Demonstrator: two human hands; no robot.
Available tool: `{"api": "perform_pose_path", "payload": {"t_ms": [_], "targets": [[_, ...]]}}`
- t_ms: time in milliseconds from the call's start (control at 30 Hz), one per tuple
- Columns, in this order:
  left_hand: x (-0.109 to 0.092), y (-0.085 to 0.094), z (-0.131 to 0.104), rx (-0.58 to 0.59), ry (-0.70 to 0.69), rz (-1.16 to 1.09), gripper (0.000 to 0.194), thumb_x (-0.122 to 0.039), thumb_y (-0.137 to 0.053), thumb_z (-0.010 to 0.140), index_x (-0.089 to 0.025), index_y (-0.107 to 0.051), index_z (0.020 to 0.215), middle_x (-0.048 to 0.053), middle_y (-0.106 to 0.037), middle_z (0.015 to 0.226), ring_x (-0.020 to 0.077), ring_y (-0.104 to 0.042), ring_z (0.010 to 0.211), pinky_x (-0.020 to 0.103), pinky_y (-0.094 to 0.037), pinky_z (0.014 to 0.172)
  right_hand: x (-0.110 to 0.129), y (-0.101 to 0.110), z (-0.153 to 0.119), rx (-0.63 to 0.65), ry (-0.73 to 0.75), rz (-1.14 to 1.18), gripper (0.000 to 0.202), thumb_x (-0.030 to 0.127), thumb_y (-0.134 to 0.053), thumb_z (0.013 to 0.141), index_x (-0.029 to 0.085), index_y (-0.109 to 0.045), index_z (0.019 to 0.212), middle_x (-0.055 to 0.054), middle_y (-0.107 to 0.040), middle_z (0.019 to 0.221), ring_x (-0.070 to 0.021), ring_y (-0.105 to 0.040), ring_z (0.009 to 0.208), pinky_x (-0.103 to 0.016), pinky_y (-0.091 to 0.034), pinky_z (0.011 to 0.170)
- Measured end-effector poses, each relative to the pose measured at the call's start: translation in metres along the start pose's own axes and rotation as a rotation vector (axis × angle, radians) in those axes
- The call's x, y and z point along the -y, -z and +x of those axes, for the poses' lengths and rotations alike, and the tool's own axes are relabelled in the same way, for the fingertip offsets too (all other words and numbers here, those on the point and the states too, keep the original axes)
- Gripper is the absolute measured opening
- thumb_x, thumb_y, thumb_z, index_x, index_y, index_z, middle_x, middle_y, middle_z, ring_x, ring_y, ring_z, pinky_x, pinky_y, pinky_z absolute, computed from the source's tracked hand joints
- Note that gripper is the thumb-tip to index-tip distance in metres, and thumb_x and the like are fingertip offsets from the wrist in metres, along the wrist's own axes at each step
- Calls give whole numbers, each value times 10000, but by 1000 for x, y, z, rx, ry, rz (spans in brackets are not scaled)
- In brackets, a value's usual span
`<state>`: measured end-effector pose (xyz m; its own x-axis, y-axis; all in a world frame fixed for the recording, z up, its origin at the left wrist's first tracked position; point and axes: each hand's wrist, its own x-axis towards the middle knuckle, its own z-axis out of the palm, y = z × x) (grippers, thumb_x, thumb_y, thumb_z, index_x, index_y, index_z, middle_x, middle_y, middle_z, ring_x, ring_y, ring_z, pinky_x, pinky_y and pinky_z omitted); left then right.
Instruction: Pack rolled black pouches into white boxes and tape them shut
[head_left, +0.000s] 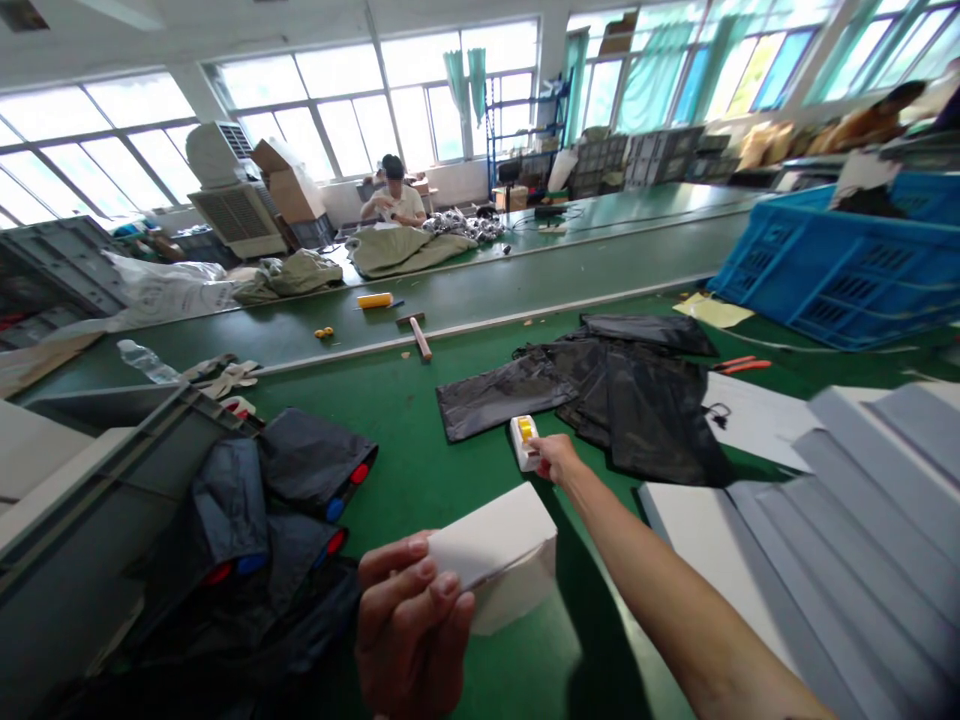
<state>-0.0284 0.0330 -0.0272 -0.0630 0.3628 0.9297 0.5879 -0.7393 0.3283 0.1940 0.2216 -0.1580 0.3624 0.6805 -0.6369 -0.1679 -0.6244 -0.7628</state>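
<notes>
In the lower middle, my left hand [409,635] grips a small white cardboard box [495,535] by its left end, fingers on its upper face. The box is tilted above the green table. My right hand [556,459] reaches forward to a small white tape dispenser [519,455] with a yellow roll. Its fingers are closed at the front of the dispenser; the tape end is too small to make out. Black fabric pouches [652,410] lie in a pile just beyond the right hand. Left of the box are dark bags [311,460] with red and blue ends.
A grey crate [142,500] stands at left, and stacked white cardboard [840,540] at right. Orange-handled pliers [742,366], a hammer [421,340] and a blue basket [847,260] are farther off. Across the tables sits a co-worker [395,195].
</notes>
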Motion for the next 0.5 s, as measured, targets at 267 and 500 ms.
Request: {"api": "perform_pose_path", "payload": {"t_ms": [267,500], "targets": [[6,0,2,-12,11,2,121,-94,-673,757,-182,-640,834,15,-573,851,204,-627,877,366,-556,706,-10,-1,-8,43,26,232,254,322,-587,942,140,-592,1120,-53,-624,1032,-149,-626,821,-308,-562,693],[9,-1,2,-21,9,-1,99,-112,-683,756,-180,-640,814,13,-571,829,194,-625,842,355,-549,692,-44,-3,-15,40,111,266,206,305,-592,941,128,-607,1045,-31,-629,952,-128,-620,759,-273,-553,647]]}}
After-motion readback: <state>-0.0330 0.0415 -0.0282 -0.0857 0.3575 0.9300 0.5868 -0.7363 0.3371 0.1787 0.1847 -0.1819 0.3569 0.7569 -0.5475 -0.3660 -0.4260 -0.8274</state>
